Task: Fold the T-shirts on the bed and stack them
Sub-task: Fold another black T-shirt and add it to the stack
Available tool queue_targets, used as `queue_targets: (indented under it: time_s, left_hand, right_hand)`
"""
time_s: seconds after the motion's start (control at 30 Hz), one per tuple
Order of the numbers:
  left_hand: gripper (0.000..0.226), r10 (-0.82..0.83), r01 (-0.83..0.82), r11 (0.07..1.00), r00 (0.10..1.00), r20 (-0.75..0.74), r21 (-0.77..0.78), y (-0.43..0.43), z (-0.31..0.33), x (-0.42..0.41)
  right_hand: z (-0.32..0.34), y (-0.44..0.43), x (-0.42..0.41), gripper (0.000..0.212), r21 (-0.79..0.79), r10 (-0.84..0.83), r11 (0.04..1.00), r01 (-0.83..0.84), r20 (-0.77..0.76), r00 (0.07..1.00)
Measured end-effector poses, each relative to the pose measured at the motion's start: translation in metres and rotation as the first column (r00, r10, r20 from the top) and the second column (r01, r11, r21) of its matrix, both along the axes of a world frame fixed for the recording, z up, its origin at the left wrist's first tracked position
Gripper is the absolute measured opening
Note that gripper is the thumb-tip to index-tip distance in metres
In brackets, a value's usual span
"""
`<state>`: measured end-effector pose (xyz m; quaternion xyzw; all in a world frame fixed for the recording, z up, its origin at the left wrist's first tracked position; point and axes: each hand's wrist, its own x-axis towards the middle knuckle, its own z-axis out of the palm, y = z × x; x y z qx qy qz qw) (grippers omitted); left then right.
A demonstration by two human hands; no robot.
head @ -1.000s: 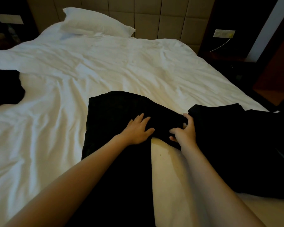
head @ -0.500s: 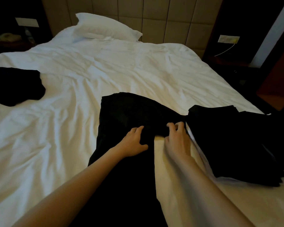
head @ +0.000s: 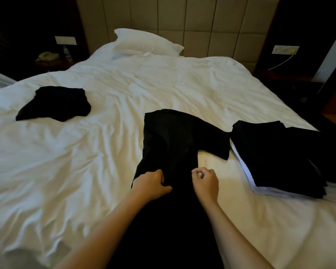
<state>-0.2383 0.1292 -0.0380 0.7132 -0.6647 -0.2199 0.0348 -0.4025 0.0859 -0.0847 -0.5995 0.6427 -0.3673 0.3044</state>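
A black T-shirt (head: pixel 175 144) lies lengthwise on the white bed (head: pixel 76 162), its collar end away from me and one sleeve spread toward the right. My left hand (head: pixel 151 184) grips a bunch of its fabric at the left side of the body. My right hand (head: pixel 205 183) has its fingers curled, and thumb and forefinger pinch the shirt's right edge. A stack of folded black T-shirts (head: pixel 279 152) rests at the right, close to the sleeve. Another black T-shirt (head: pixel 54 103) lies crumpled at the far left.
A white pillow (head: pixel 147 42) leans at the padded headboard (head: pixel 202 22). The bed's right edge drops to a dark floor just beyond the stack. A nightstand (head: pixel 49 59) with small items stands at the back left. Rumpled white sheet spreads between the shirts.
Both hands have slid back along the shirt toward me, away from the sleeve. The left hand went from lying flat to gripping fabric. The sleeve now lies spread out.
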Motion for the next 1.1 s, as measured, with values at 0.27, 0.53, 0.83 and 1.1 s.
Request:
queue_targets:
  time_s: [0.27,0.53,0.83,1.1]
  left_hand:
    - [0.013,-0.077,0.076,0.997,0.992,0.105,0.009,0.034,0.001,-0.005]
    - [0.017,-0.085,0.077,0.99,0.995,-0.06,-0.12,-0.018,0.023,-0.027]
    - [0.042,-0.053,-0.035,0.985,0.873,-0.485,-0.17,-0.131,0.005,-0.039]
    - [0.046,0.361,-0.261,0.902,0.022,-0.932,0.343,-0.206,-0.005,-0.029]
  right_hand:
    - [0.014,0.012,0.004,0.017,0.265,0.156,0.949,-0.171,0.077,0.985]
    - [0.018,-0.047,-0.025,0.045,0.484,-0.439,0.875,0.015,0.78,0.446]
    - [0.007,-0.124,-0.007,0.043,0.338,-0.341,0.935,-0.105,0.94,-0.006]
    - [0.018,-0.195,0.017,0.043,0.235,-0.381,0.925,0.3,0.547,0.745]
